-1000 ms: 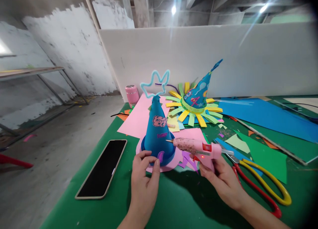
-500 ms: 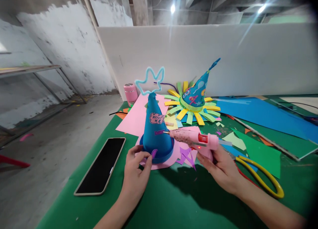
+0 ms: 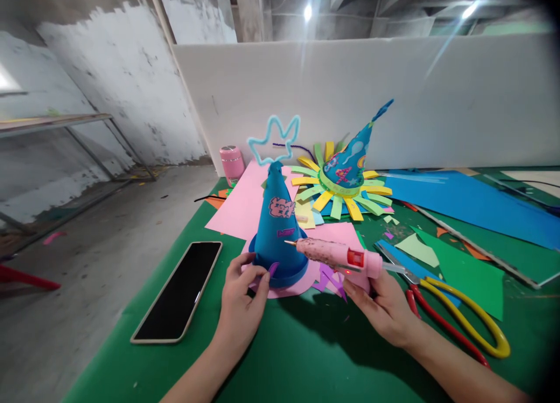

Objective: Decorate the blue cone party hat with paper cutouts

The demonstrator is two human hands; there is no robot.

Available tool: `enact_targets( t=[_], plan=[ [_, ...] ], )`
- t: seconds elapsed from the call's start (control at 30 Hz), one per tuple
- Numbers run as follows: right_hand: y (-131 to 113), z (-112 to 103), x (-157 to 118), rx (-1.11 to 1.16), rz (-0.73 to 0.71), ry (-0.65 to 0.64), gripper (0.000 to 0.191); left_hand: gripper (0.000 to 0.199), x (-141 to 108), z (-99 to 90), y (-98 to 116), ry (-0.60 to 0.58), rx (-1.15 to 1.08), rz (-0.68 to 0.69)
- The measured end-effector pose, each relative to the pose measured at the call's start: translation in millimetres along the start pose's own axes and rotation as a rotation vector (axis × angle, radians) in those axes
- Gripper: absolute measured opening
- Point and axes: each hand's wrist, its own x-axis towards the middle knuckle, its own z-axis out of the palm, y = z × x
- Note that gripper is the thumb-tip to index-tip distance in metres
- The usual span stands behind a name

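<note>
A blue cone hat [image 3: 272, 234] stands on a pink paper disc [image 3: 280, 291], topped by a light-blue fuzzy wire star [image 3: 275, 139]. On its front are a pink animal cutout [image 3: 281, 207] and a small purple piece [image 3: 286, 232]. My left hand [image 3: 245, 289] is by the brim at the lower left, pinching a purple paper cutout [image 3: 273, 269] between thumb and finger. In my right hand [image 3: 382, 309] is a pink glue gun [image 3: 336, 253], its red light lit and a clear glue stick at its back. The metal nozzle points left at the cone, close to the purple piece.
A black-screened phone [image 3: 179, 292] lies left of the hat. Scissors [image 3: 455, 309] with red and yellow handles rest at right, near green paper [image 3: 468, 269]. Behind stand another decorated cone hat [image 3: 347, 161] and a pink jar [image 3: 232, 164]. A white board [image 3: 371, 94] bounds the back.
The glue gun's nozzle has moved down and slightly left, off the purple piece. The hat leans or sits slightly further right. More of the scissors shows. My left hand still pinches the cutout.
</note>
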Motion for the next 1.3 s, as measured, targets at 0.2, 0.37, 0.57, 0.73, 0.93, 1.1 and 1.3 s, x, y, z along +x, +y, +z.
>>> enact_targets(
  t=[0.2,0.37,0.57,0.73,0.93,1.1,1.3],
  plan=[
    [-1,2,-3,0.033,0.031,-0.015,0.040,0.016,-2,-0.4,0,-0.024,-0.028,-0.022],
    [2,5,-4,-0.019,0.035,0.025,0.040,0.016,-1,0.3,1,-0.037,-0.054,-0.048],
    [8,12,-12,-0.054,0.086,0.015,0.030,0.018,-2,-1.1,6,-0.071,-0.074,-0.049],
    [9,15,-15,-0.059,0.111,0.025,0.031,0.017,-5,-1.5,8,-0.112,-0.106,-0.056],
    [3,12,-17,-0.084,0.103,0.023,0.030,0.017,-6,0.8,10,-0.139,-0.124,-0.021],
    [-5,11,-17,-0.090,0.050,0.068,0.022,0.015,-9,2.0,13,-0.201,-0.096,0.122],
    [-5,10,-19,-0.097,0.058,0.175,0.015,0.015,-13,6.1,22,-0.272,-0.076,0.293]
  ],
)
